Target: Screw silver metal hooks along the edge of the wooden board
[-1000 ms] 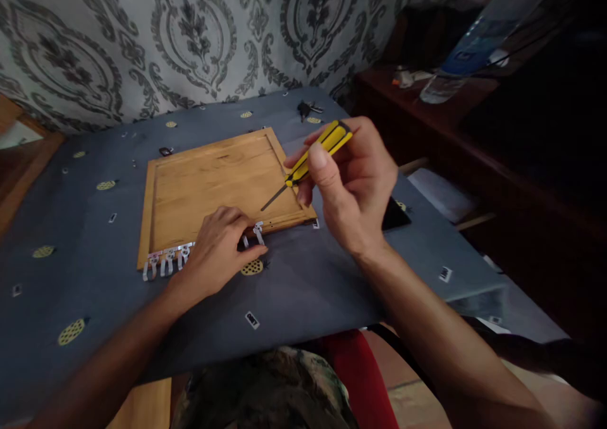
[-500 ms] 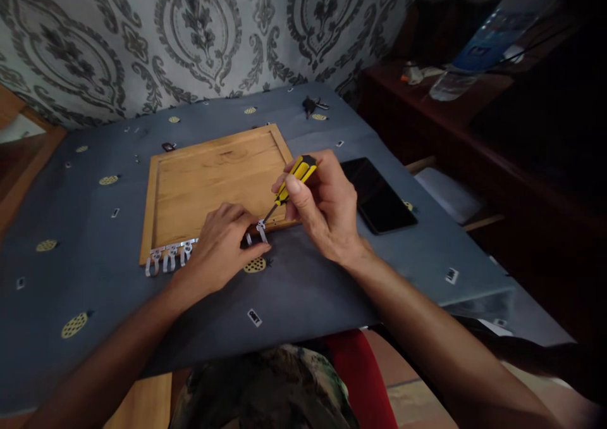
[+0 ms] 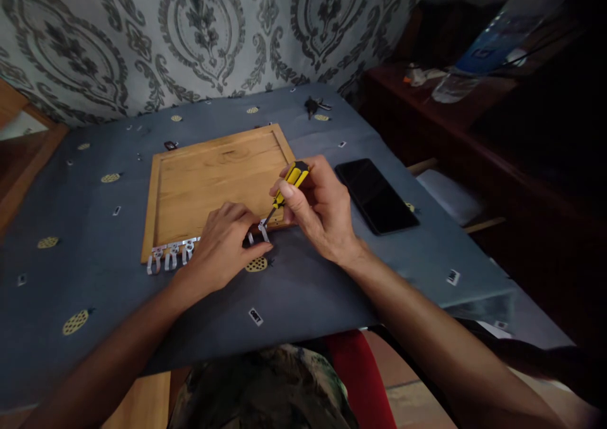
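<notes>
A yellow and black screwdriver (image 3: pixel 290 182) is gripped in my right hand (image 3: pixel 325 211), its handle leaning up to the right. Its tip meets the right end of a metal hook rail (image 3: pixel 173 248), just above the last hook. The rail runs along the near edge of a framed wooden board (image 3: pixel 218 179) lying on the table. My left hand (image 3: pixel 222 245) is closed over the middle of the rail, thumb below and fingers above, covering part of it. Several hooks show to the left of this hand.
A black phone (image 3: pixel 377 195) lies right of the board. Keys (image 3: pixel 313 106) rest near the back of the patterned tablecloth (image 3: pixel 303 302). A small dark object (image 3: pixel 170 145) sits behind the board. On the dark red furniture at right stands a plastic bottle (image 3: pixel 484 55).
My right hand and the screwdriver's handle have shifted slightly left and down, the tip staying at the rail's end. My left hand keeps its place on the rail.
</notes>
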The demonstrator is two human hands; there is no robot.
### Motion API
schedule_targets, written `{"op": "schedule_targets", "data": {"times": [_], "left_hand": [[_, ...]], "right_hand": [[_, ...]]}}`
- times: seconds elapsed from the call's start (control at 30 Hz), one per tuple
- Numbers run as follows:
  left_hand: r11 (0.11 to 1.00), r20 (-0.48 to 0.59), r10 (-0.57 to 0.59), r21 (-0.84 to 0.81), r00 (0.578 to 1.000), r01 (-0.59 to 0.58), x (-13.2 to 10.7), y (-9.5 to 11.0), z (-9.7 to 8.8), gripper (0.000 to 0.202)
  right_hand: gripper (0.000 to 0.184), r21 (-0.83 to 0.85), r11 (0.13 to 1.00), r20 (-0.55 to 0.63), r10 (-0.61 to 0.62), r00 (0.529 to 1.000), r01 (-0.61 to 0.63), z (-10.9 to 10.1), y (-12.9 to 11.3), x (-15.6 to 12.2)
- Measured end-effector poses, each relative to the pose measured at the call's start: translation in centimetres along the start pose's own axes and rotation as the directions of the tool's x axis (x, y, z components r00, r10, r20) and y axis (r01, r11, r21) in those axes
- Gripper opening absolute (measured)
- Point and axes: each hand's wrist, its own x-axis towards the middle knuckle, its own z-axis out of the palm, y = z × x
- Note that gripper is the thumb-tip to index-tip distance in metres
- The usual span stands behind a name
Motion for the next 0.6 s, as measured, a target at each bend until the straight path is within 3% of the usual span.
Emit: {"op": "schedule_targets", "data": {"times": [0.3, 0.6], "left_hand": [[1.000, -0.023, 0.004, 0.002, 1.000, -0.004, 0.1, 0.0, 0.0, 0.020], [0.999, -0.044, 0.032, -0.001, 0.999, -0.032, 0.0, -0.2, 0.1, 0.018]], "right_hand": [[0.031, 0.008, 0.999, 0.147, 0.045, 0.988, -0.046, 0.3, -1.3, 2.2], [0.023, 0.146, 0.981, 0.410, 0.056, 0.910, -0.126, -1.2, -1.6, 3.7]]}}
